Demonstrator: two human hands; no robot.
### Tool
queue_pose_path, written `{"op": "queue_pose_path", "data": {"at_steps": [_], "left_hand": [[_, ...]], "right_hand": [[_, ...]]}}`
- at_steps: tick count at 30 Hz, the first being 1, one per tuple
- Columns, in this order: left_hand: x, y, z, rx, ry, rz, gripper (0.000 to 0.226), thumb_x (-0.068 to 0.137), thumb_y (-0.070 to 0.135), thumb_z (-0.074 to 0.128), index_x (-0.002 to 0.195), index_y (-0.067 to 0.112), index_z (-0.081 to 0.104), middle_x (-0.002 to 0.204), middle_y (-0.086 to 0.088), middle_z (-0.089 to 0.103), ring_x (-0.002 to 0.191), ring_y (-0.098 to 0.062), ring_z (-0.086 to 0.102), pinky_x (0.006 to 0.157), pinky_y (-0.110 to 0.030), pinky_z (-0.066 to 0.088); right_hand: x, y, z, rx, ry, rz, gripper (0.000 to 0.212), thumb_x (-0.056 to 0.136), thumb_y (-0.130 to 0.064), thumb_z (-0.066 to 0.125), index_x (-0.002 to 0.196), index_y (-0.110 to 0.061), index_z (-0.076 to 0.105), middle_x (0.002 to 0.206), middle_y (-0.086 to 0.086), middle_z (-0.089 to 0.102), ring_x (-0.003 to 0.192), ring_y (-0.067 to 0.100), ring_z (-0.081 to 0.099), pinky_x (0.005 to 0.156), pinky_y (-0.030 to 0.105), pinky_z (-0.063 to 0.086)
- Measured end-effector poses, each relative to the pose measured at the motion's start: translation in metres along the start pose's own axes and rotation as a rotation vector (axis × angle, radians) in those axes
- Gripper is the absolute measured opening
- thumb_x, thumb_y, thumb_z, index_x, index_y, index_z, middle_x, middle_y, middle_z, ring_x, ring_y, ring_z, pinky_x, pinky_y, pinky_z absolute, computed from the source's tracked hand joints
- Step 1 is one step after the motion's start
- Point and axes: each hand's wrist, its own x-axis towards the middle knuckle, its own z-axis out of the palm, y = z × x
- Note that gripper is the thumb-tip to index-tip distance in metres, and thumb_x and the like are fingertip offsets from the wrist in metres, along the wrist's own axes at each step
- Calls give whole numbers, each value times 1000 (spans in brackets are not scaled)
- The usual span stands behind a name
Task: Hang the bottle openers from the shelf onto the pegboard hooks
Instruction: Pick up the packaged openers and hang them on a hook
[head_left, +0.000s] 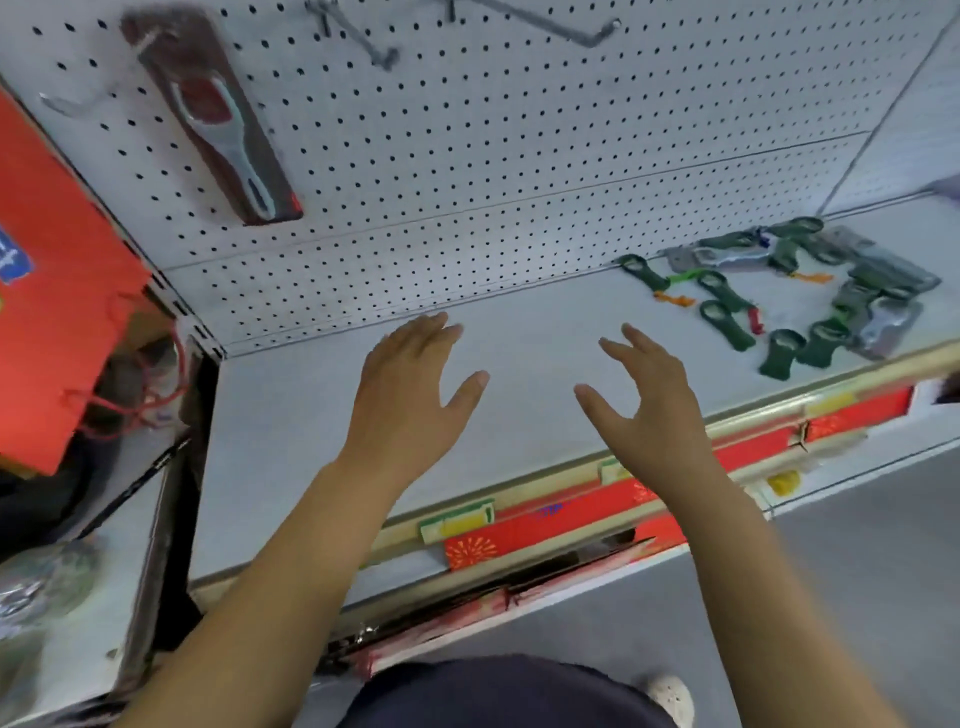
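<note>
"While both hands are out over the shelf, is either holding anything?"

"No. The left hand is spread flat, palm down, its fingers straight and close together and the thumb wide. The right hand is just as empty, with fingers apart and slightly bent and the thumb stretched toward the left one. The two are near each other but do not touch."

"Do they rest on the shelf?"

"I cannot tell. They are above bare white surface, with nothing under them."

"Where are the bottle openers?"

"At about two o'clock from the right hand, well apart from it. Loose dark green ones lie scattered flat on the shelf, some with orange, green or red loops. Grey carded packs are jumbled among them, toward the back corner."

"And the pegboard?"

"It rises behind the shelf at twelve o'clock. One carded opener hangs on it at eleven o'clock, tilted and blurred. Two bare hooks jut out along the top: one at twelve and a longer one at one o'clock. A third hook sits far out at ten."

"Anything else?"

"A red paper bag at nine o'clock and a red and yellow strip along the shelf's front edge."
</note>
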Motion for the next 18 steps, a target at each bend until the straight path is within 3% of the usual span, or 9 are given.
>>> {"op": "queue_pose_path", "data": {"at_steps": [7, 13, 18], "left_hand": [[23, 130, 84, -96, -123, 73, 55, 100, 47, 53, 147, 19, 48, 159, 0, 40, 150, -20, 31, 123, -48, 24], [47, 230, 151, -119, -182, 141, 52, 100, 45, 54, 144, 17, 52, 158, -2, 43, 149, -20, 32, 121, -48, 27], [58, 289, 201, -134, -220, 107, 55, 100, 44, 53, 148, 17, 46, 158, -3, 41, 149, -21, 31, 122, -46, 27]], "right_hand": [[-28, 116, -94, -76, 52, 208, 55, 92, -37, 69, 143, -25, 52, 160, -4, 35, 150, 20, 25, 116, 36, 24], [-28, 208, -174, -105, 107, 297, 56, 91, -40, 70, 142, -24, 53, 158, -3, 38, 148, 18, 28, 118, 35, 23], [-17, 272, -227, -153, 67, 321, 51, 92, -35, 70, 139, -20, 55, 157, 0, 40, 148, 17, 27, 112, 24, 18]]}}
